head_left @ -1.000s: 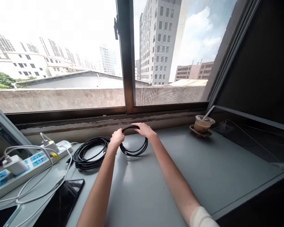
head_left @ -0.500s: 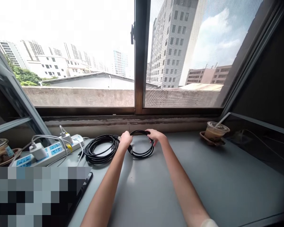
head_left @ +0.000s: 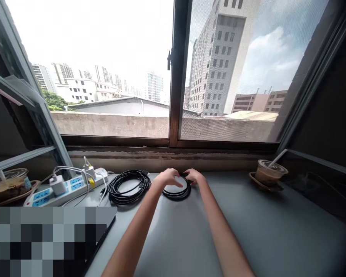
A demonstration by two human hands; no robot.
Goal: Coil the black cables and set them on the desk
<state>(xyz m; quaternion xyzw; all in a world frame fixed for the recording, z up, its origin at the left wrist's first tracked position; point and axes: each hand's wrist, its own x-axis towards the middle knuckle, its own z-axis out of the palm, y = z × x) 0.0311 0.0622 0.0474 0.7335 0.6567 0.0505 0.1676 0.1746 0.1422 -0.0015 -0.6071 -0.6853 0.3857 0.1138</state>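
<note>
A small coil of black cable [head_left: 177, 196] lies on the grey tabletop, in front of the window sill. Over its left side is my left hand [head_left: 167, 178], thumb and fingers apart, with nothing between them. My right hand [head_left: 193, 176] has its fingers bent round the coil's far right edge; the fingertips are partly hidden. To the left rests a larger coil of black cable [head_left: 123, 201], its connector end at the upper right, near my left wrist.
A white power strip [head_left: 72, 188] with plugged-in chargers and loose white cords stands at the left. An iced drink cup [head_left: 269, 173] sits on a brown holder at the right, another drink cup [head_left: 10, 184] at far left. A blurred-out dark-edged object [head_left: 103, 234] lies front left.
My left hand has let go of the small coil's left side and moved right over it, fingers spreading. My right hand stays at the right edge. The view has tilted up and shifted left.
</note>
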